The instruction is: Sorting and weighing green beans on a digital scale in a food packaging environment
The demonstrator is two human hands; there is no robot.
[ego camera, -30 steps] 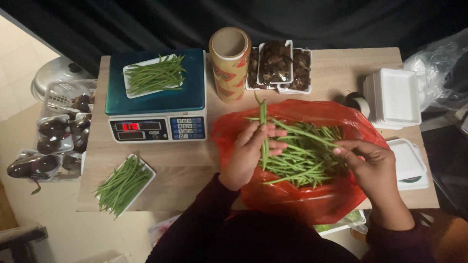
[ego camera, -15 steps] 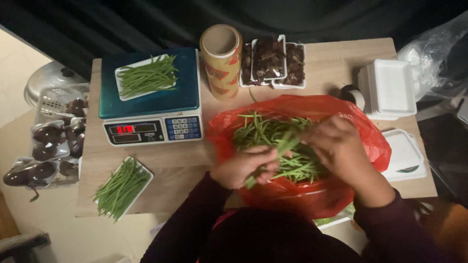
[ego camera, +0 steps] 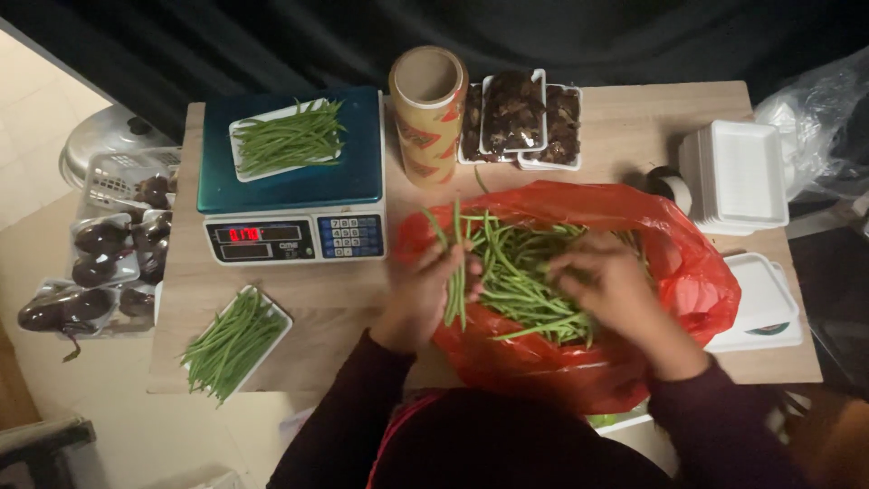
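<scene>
A red plastic bag (ego camera: 697,272) full of green beans (ego camera: 525,272) lies open on the wooden table in front of me. My left hand (ego camera: 425,294) grips a small bunch of beans (ego camera: 455,263) held upright at the bag's left edge. My right hand (ego camera: 602,285) is down in the bean pile with its fingers curled into the beans. A white tray of beans (ego camera: 288,138) rests on the teal scale (ego camera: 290,186) at the left. Another white tray of beans (ego camera: 233,340) sits near the table's front left edge.
A cardboard roll (ego camera: 427,113) stands behind the bag, beside trays of dark produce (ego camera: 520,118). Stacked white foam trays (ego camera: 738,177) and a tape roll (ego camera: 670,186) are at the right. Packed aubergines (ego camera: 90,272) lie on the floor to the left.
My left hand has lifted a bunch of beans upright at the bag's left edge. My right hand has shifted within the bean pile.
</scene>
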